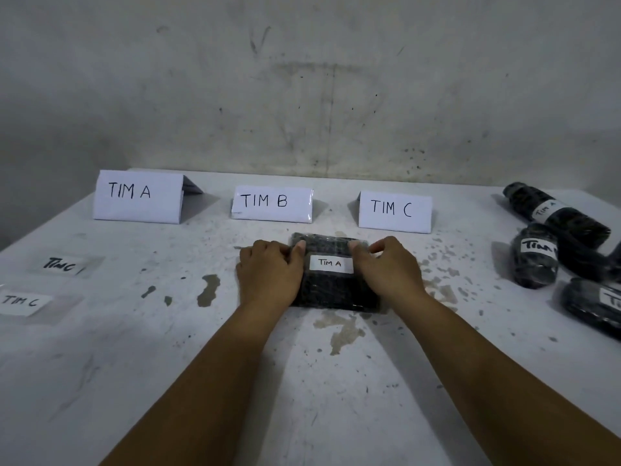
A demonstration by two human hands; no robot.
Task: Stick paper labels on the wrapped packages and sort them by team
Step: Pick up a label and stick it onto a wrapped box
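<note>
Package (332, 290) lies mid-table, gripped at both ends by left hand (268, 274) and right hand (389, 267) — label (331, 263) reads TIM A (misfiling risked: TIM B sign (272, 203) is nearest).

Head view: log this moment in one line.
package: TIM A label on | left hand, right hand: grip its sides | placement: unsorted, near TIM B sign

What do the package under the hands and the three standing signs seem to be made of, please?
Package: dark, seemingly fabric contents in clear glossy plastic wrap, judging by the sheen and wrinkles; its label looks like matte white paper. Signs: folded white paper or thin card, matte, hand-lettered in black marker; the middle one's edge glints, perhaps tape.
</note>
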